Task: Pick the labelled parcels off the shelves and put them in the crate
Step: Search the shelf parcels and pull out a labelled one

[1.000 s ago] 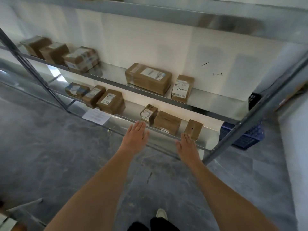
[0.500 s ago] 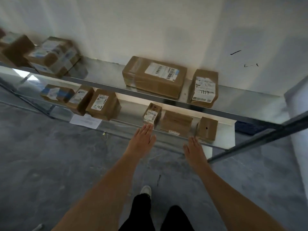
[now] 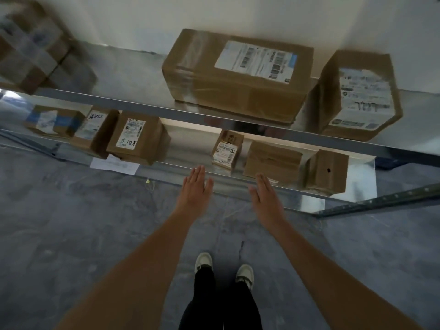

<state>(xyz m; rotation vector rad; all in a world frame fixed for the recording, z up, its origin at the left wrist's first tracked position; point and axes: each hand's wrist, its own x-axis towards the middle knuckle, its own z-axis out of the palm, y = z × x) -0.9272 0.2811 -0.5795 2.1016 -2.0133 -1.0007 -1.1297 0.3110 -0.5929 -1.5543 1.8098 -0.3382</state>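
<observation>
Both hands empty, flat and wide: left hand [image 3: 195,186] and right hand [image 3: 266,196] reach palm-down toward the lower shelf [image 3: 295,189], fingers straight, no grip on anything yet. Nearest labelled target is the small parcel [image 3: 226,148] standing upright just beyond the left fingertips, probably the next pick. Crate not in view; 2 bigger labelled boxes sit on the upper shelf [image 3: 133,101].

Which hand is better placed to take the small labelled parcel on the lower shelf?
Left, probably. The left hand is open, its fingertips just short of the shelf edge and nearest the small labelled parcel. The right hand, also open, points at the taped box beside it.
</observation>
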